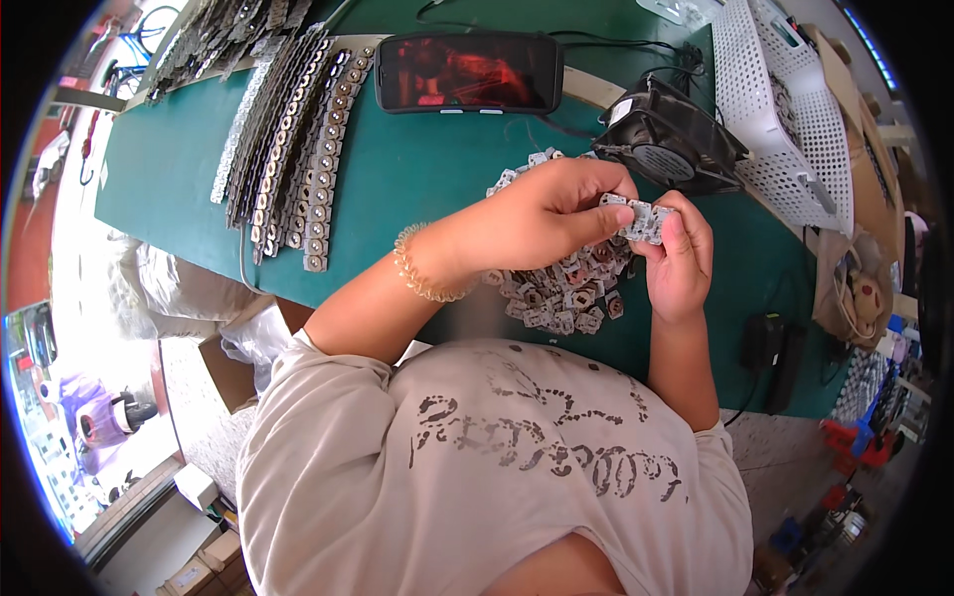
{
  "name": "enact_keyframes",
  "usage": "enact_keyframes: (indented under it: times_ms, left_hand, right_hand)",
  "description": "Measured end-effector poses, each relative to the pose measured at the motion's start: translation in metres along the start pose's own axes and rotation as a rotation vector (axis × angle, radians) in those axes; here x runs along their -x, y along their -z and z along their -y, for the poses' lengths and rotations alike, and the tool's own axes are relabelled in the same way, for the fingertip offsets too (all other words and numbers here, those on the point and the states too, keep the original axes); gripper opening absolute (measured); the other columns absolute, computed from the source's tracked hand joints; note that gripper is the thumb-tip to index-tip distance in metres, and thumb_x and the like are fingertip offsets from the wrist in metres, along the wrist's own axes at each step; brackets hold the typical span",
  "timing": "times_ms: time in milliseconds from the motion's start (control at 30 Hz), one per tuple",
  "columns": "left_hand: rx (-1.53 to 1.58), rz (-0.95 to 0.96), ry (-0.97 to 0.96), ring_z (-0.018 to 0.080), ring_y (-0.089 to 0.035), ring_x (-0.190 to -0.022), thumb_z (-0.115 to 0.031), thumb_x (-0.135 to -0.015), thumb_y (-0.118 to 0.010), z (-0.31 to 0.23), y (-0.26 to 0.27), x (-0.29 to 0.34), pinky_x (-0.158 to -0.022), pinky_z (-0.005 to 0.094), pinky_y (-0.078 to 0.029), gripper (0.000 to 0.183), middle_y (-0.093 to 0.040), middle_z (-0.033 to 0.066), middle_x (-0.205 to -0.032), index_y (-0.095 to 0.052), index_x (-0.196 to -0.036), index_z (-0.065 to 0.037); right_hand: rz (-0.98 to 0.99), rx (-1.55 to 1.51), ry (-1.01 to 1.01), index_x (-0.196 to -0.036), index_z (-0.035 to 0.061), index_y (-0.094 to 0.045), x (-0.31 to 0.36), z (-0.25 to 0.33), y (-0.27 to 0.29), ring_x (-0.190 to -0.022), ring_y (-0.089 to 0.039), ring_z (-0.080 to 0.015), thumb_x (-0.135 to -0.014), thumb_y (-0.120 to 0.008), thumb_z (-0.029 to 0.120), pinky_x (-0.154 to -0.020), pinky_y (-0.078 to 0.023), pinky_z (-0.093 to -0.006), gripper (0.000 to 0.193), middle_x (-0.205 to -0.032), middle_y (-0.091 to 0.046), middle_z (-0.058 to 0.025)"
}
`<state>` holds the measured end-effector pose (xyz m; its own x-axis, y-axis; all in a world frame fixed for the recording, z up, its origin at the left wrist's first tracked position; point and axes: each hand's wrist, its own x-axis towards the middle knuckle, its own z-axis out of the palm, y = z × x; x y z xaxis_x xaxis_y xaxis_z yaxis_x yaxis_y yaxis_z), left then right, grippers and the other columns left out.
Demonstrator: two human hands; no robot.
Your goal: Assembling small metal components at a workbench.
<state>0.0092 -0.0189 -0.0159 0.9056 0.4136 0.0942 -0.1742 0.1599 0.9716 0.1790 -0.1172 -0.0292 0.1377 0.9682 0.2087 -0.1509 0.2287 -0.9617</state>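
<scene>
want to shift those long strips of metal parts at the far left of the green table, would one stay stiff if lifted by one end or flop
Probably it would sag: each strip of metal parts looks like many small linked pieces, and several curve slightly on the green table. Being thin stamped metal, one is likely light. The rows overlap, so pulling one may drag its neighbours.

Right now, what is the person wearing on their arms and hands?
Both forearms are bare, with no gloves on the left hand or the right hand. The left wrist wears a pale, coiled spiral band. Short beige shirt sleeves end above the elbows.
</scene>
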Motion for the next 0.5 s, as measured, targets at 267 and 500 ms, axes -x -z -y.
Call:
enact_keyframes:
  times_ms: [267, 500]
  left_hand:
    - [0.013, 0.028, -0.016, 0.0031, -0.044, -0.065, -0.01, -0.098, -0.049, 0.0036, 0.0019, -0.0004, -0.054, 0.0211, -0.046, 0.015, -0.053, -0.0015, -0.08, -0.057, -0.104, 0.001]
    - [0.046, 0.026, 0.042, 0.0038, -0.038, -0.061, -0.014, -0.099, -0.05, -0.0051, -0.0001, -0.001, -0.054, 0.0194, -0.035, 0.016, -0.048, -0.0032, -0.071, -0.058, -0.099, 0.0]
  right_hand:
    - [0.014, -0.085, -0.043, -0.079, 0.0012, -0.051, -0.0006, 0.0011, 0.0002, -0.059, -0.033, -0.0052, -0.099, -0.045, 0.022, -0.052, -0.027, -0.0206, 0.03, -0.07, -0.042, 0.0007]
    - [0.035, -0.094, -0.015, -0.08, 0.0018, -0.051, 0.0011, -0.0008, 0.0004, -0.058, -0.032, -0.0048, -0.1, -0.044, 0.022, -0.052, -0.026, -0.0207, 0.029, -0.068, -0.042, 0.0017]
